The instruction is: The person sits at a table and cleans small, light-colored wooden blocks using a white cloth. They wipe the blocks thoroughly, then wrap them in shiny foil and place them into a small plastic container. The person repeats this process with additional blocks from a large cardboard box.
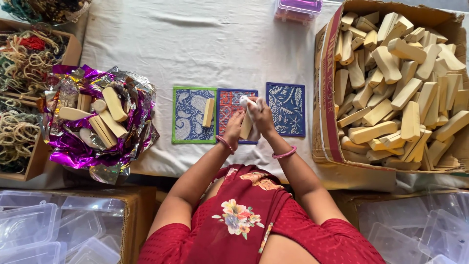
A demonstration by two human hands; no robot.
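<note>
My left hand [235, 128] and my right hand [261, 117] meet over a red patterned mat [229, 105]. Between them they hold a pale wooden block [245, 128] upright. My right hand also presses a small white cloth [245, 101] against the block's top. To the left lies a green-edged blue mat [188, 115] with another wooden block [208, 113] on it. A dark blue mat with leaf patterns [286, 108] lies to the right, bare.
A big cardboard box [326, 98] full of wooden blocks stands at the right. Purple foil [128, 142] with several blocks lies at the left, beside boxes of cords [19, 68]. Clear plastic containers [39, 230] sit at both lower corners. A purple-lidded tub [298, 9] stands at the back.
</note>
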